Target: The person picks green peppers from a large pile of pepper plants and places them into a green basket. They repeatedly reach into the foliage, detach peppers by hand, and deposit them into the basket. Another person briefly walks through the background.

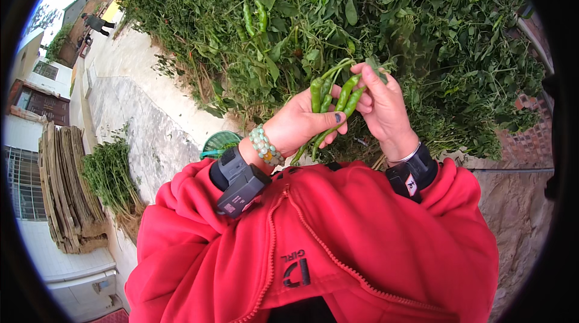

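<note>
My left hand [298, 119] is closed around several long green chili peppers [346, 92], with its thumb across them; their tips hang below the fingers. Close at the right, my right hand [382, 101] has its thumb and fingertips together by the pepper stems and a green leaf [377, 69], seemingly pinching them. Beyond both hands rises a large heap of uprooted pepper plants [289, 20]. More green peppers [249, 18] hang in the heap, up and left of my hands.
A green basket [221, 142] with green contents stands below my left wrist. At the left are a smaller bundle of plants [111, 169], stacked wooden boards [70, 187] and a white building wall [68, 264]. A person [97, 23] is far off on the concrete ground [149, 101].
</note>
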### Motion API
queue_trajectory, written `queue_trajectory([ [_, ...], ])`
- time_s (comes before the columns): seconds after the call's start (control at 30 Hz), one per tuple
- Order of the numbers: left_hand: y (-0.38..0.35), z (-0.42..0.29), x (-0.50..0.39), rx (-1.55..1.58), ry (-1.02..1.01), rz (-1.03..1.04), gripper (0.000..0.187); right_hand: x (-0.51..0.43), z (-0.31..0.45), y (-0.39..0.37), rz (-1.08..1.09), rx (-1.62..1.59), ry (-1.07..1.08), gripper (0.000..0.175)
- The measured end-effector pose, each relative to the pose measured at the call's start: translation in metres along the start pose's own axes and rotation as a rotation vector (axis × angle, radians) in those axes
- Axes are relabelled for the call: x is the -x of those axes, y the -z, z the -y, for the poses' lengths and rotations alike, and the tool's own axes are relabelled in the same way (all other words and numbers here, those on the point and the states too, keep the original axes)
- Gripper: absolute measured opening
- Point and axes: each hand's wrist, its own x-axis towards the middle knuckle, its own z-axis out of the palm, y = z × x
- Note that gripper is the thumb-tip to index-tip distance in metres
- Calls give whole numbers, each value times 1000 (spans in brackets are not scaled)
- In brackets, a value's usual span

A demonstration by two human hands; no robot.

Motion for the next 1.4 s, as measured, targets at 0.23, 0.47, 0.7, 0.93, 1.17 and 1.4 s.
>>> queue_trajectory([
  [0.23, 1, -1, 5, -85, 152, 193, 32, -8, 13, 31, 0, -162, 95, 18],
  [0.47, 11, -2, 12, -25, -10, -4, 23, -23, 46, 71, -302, 1399, 439, 56],
  [0.7, 8, -3, 10, 8, -188, -247, 18, -54, 27, 31, 210, 1485, 811, 42],
  [0.93, 15, -1, 14, 2, -261, -334, 23, -39, 35, 26, 149, 1173, 634, 12],
  [1.17, 8, -5, 6, -50, -256, -283, 20, -12, 84, 15, 240, 46, 310, 22],
  [1.4, 7, -9, 0, -120, -337, -271, 18, 26, 122, 17, 642, -759, 337, 9],
])
